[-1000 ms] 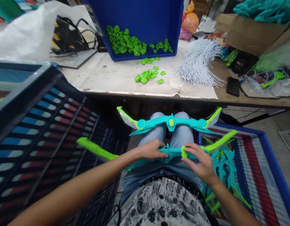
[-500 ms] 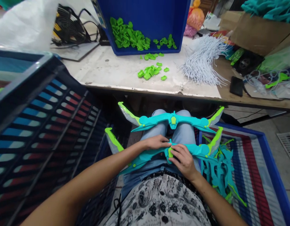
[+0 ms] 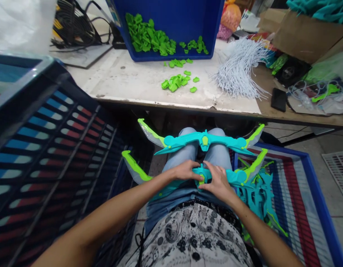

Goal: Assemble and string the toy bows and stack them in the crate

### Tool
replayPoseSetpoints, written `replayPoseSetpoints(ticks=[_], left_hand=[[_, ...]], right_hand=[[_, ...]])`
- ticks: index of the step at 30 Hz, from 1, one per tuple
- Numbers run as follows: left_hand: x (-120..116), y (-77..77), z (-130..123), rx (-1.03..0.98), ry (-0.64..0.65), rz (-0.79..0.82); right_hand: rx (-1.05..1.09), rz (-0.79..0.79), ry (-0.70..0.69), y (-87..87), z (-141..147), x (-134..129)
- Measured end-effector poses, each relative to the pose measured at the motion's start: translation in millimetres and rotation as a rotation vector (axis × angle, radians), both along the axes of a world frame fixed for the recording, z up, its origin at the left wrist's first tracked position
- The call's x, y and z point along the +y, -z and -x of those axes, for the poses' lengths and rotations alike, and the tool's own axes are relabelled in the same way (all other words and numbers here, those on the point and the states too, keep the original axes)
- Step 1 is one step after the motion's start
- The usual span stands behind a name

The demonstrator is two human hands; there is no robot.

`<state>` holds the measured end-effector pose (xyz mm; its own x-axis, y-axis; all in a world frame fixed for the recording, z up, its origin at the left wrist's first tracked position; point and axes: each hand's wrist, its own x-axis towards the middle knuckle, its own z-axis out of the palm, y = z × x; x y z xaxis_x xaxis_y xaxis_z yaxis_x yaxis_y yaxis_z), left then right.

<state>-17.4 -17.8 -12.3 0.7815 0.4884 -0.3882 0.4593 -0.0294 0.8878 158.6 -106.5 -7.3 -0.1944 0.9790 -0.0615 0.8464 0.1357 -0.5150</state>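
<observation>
The left hand [image 3: 185,170] and right hand [image 3: 218,182] pinch the middle of a smooth, curved turquoise plastic bow [image 3: 206,172] with hooked green tips, lying across faded denim jeans [image 3: 220,159]. Small, angular green pieces [image 3: 175,82] lie heaped on the scuffed white counter [image 3: 118,83].

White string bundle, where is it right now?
In the head view, the white string bundle lies on the table, right of centre, between the loose green pieces and the flat black object.
</observation>
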Motion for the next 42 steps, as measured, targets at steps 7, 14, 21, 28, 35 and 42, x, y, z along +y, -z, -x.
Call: replayPoseSetpoints(ticks=[7,14,21,28,35,42], left_hand=[[-10.8,-7.7,0.7,0.102,-0.039,-0.141],[-49.5,-29.6,11.9,0.196,-0.02,-0.641],[-72.2,0.8,27.4,0.149,-0.096,-1.175],[3.5,-28.2,20.9,0.171,-0.309,-1.102],[77.3,-43.7,3.4,0.45,-0.132,-1.123],[39.0,14.0,24.9,0.387,-0.094,-1.436]], right_hand=[[-0.224,0.053,-0.046,-1.3,10.9,0.4],[-0.205,-0.096,-0.176,-20.3,2.7,-12.9],[-0.108,-0.214,-0.081,-58.4,-45.8,22.1],[-0.397,-0.115,0.016,-43.1,-79.5,100.2],[-0.491,-0.239,0.06,-35.6,-73.3,111.4],[-0.187,-0.297,-0.111,-36.1,-97.8,126.5]])
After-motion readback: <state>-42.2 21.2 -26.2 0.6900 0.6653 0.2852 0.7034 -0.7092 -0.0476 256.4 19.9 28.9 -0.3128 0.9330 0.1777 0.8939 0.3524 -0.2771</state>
